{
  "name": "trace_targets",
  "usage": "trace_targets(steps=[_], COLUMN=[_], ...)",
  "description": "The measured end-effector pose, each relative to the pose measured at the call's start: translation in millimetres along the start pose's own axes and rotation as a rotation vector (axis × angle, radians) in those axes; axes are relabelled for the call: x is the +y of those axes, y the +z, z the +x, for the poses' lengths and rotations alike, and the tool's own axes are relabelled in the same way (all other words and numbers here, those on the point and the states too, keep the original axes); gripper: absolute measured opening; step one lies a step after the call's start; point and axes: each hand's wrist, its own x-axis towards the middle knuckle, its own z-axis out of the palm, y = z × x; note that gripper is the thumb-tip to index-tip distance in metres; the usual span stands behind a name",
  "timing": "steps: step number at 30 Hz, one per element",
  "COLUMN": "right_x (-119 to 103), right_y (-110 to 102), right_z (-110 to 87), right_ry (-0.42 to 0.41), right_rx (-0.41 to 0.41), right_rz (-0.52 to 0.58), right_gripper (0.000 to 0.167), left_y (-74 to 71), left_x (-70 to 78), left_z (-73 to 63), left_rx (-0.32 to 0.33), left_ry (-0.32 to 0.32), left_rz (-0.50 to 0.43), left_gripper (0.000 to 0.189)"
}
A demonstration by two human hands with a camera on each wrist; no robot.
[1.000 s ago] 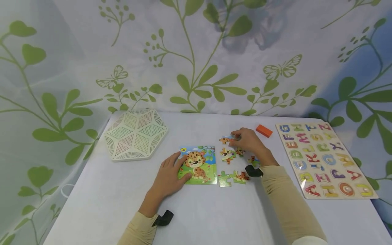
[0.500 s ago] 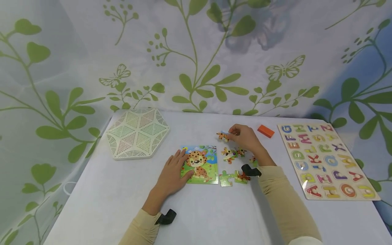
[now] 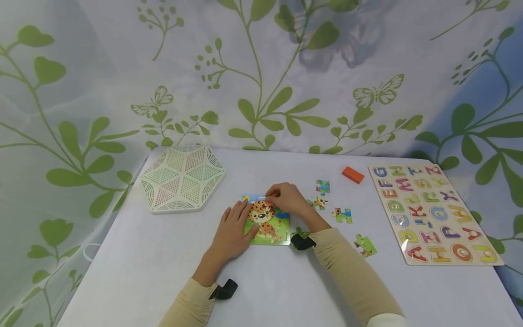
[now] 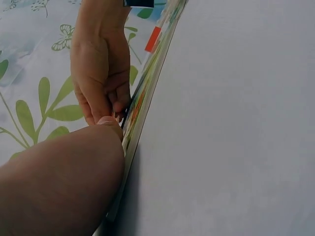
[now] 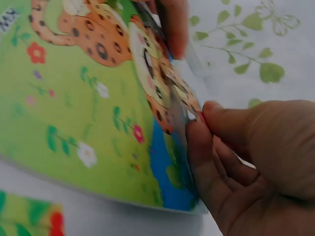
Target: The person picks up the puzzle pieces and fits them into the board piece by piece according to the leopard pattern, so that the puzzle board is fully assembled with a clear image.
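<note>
A square puzzle board [image 3: 275, 230] with a spotted leopard cub picture lies mid-table. My left hand [image 3: 229, 234] rests along its left side, fingers extended over the edge. My right hand [image 3: 288, 198] is over the top of the board, and in the right wrist view its thumb and finger pinch a spotted orange puzzle piece [image 5: 186, 97] right at the cub's head. The fingers mostly cover that piece in the head view. Loose puzzle pieces lie to the right, among them a blue-green one [image 3: 323, 186] and a green one [image 3: 365, 245].
An orange block [image 3: 352, 175] lies behind the loose pieces. A wooden alphabet board [image 3: 439, 227] is at the right, and a white hexagonal trivet-like board [image 3: 181, 175] at the back left. A leaf-patterned cloth [image 3: 261, 81] hangs behind the table.
My right hand has carried the spotted puzzle piece left from among the loose pieces to the top of the board. My left hand has stayed on the board's left side.
</note>
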Motion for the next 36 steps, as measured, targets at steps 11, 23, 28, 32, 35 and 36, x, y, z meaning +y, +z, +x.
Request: trace_targets(steps=[11,23,28,32,35,36], right_x=[-23,43,73,85,89,91], right_y=[13,-80,-112,-117,-115,-114], right_z=[-3.7,-31.4,-46.1,-48.0,-47.2,-46.9], right_ry=[0.022,0.115,0.168,0.177,0.193,0.200], right_rx=[0.113,0.212,0.147,0.130,0.145,0.155], right_rz=[-0.266,-0.267,-0.302,-0.316,-0.304,-0.288], right_gripper=[0.017,0.052,0.069,0.064,0.055,0.053], left_y=[2.5,1.3,0.9,0.3,0.1,0.1], left_x=[5.8,14.8,14.8,15.1,15.6,15.7], left_z=[3.4,3.1,2.8,2.8,2.7,2.6], left_rx=[0.029,0.088,0.090,0.093,0.095,0.098], left_ry=[-0.016,-0.018,-0.022,-0.020,-0.013,-0.010], left_rz=[0.045,0.014,0.032,0.034,0.031,0.027], left_gripper=[0.063,0.061,0.062,0.061,0.061,0.062])
